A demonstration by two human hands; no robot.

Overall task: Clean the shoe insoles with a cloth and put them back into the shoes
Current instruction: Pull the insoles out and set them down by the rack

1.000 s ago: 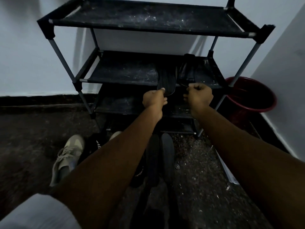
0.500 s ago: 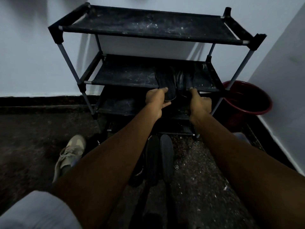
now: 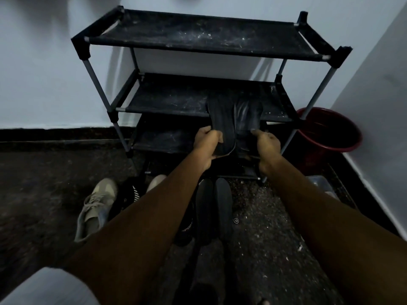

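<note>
Now both hands have closed on the pair of insoles at the rack (image 3: 317,56). The left hand (image 3: 208,146) curls round the near end of the left insole (image 3: 220,119), thumb on top. The right hand (image 3: 266,144) pinches the near end of the right insole (image 3: 247,115) between thumb and bent fingers. Half a second ago the right fingers lie flat along that insole; now they are bent and gripping. Both insoles rest lengthwise on the middle shelf (image 3: 171,100), touching side by side, their near ends hanging over its front rail and further out than before. I judge that they are being drawn off the shelf towards the person.

For the task, this looks like the fetching step: no cloth shows anywhere, so I cannot say whether these two are wiped yet. In this dim light the right insole looks creased and paler, perhaps dusty. Two more dark soles (image 3: 214,208) lie on the floor between the forearms, with a beige sneaker (image 3: 97,205) to the left. A red bucket (image 3: 330,146) stands right of the rack.
</note>
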